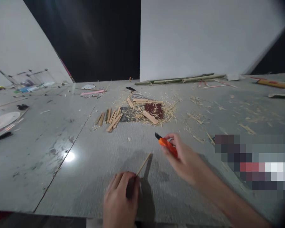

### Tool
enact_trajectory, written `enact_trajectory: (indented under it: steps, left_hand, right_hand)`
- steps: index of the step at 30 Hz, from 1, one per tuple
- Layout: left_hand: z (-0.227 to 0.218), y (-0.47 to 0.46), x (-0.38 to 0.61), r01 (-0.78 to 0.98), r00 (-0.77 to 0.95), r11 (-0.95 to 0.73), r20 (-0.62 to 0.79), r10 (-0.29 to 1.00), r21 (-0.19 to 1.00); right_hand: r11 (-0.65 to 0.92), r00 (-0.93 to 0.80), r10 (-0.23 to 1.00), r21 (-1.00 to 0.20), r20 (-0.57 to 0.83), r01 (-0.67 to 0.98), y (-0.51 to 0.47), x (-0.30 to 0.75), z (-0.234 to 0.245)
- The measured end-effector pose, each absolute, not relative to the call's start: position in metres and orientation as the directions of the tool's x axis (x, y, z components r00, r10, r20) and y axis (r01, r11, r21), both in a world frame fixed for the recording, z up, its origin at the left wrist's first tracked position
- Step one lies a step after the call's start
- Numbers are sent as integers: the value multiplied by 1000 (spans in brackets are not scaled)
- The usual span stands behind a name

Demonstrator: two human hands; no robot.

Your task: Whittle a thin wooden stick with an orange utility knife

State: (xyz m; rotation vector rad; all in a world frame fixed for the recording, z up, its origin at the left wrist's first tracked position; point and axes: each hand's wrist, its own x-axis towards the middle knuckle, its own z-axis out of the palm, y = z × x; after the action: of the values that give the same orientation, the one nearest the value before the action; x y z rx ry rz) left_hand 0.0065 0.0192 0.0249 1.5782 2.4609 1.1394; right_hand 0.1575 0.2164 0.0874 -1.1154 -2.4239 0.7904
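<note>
My right hand [182, 158] grips an orange utility knife [168, 146], its dark blade pointing up and to the left above the grey table [85, 177]. Lower down, near the front edge, my left hand [122, 196] is closed on a thin wooden stick [143, 164] that slants up to the right. Knife and stick are apart. Beyond both hands lies a dark red sheet [154, 110] strewn with curled wood shavings [169, 110]. A flat wood strip [150, 117] rests across it. Short wood strips [114, 119] are heaped to its left.
Long green bamboo strips [180, 79] lie along the back wall. A pink strip [92, 92] sits at the back left, a white round item [4, 122] at the far left. More shavings are scattered on the right. A pixelated patch hides the area at lower right.
</note>
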Motion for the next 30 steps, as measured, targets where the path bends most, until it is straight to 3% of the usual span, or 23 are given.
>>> enact_trajectory:
  steps: [11, 16, 21, 30]
  left_hand:
    - [25, 26, 10, 724, -552, 301, 259, 793, 621]
    - [24, 25, 8, 684, -554, 281, 228, 801, 673]
    - [23, 25, 8, 667, -547, 267, 214, 809, 695]
    - [30, 28, 8, 694, -525, 269, 214, 824, 668]
  right_hand:
    - [783, -779, 584, -413, 227, 466, 132, 187, 57]
    - [846, -841, 498, -329, 209, 419, 135, 182, 52]
    - [885, -907, 410, -282, 95, 370, 136, 186, 53]
    - [877, -886, 442, -274, 141, 394, 131, 178, 50]
